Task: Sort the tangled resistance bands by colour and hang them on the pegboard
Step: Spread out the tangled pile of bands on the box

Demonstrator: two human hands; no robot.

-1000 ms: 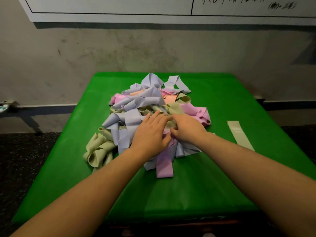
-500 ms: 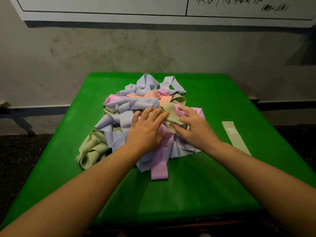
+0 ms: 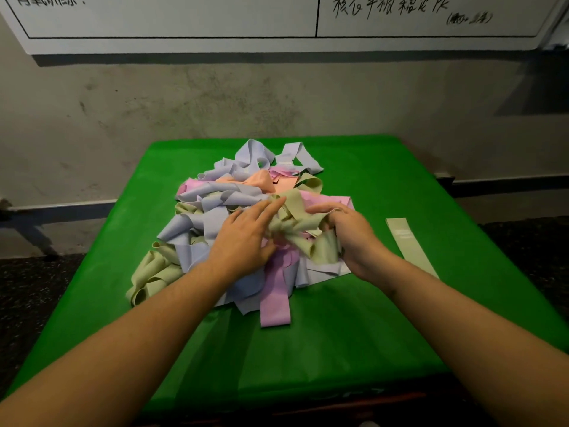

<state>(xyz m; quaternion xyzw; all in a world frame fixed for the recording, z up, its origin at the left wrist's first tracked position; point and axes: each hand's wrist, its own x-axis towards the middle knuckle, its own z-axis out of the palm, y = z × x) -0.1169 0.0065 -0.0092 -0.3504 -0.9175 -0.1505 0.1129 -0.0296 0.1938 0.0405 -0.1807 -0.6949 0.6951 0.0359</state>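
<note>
A tangled heap of resistance bands (image 3: 234,192) in lavender, pink, peach and olive green lies on the green table (image 3: 308,349). My left hand (image 3: 243,238) rests flat on the heap with its fingers stretched out, pressing it down. My right hand (image 3: 348,229) grips a twisted olive-green band (image 3: 295,223) at the heap's near right side, fingers curled round it. One olive-green band (image 3: 406,241) lies flat and apart on the table to the right of the heap. No pegboard shows in the head view.
A whiteboard (image 3: 277,23) with handwriting hangs on the grey wall behind the table. Dark floor lies to both sides of the table. A pink band end (image 3: 274,306) trails toward the table's near edge.
My right hand has closed round the olive-green band and drawn it up and rightward out of the heap. My left hand has stayed pressing on the pile.
</note>
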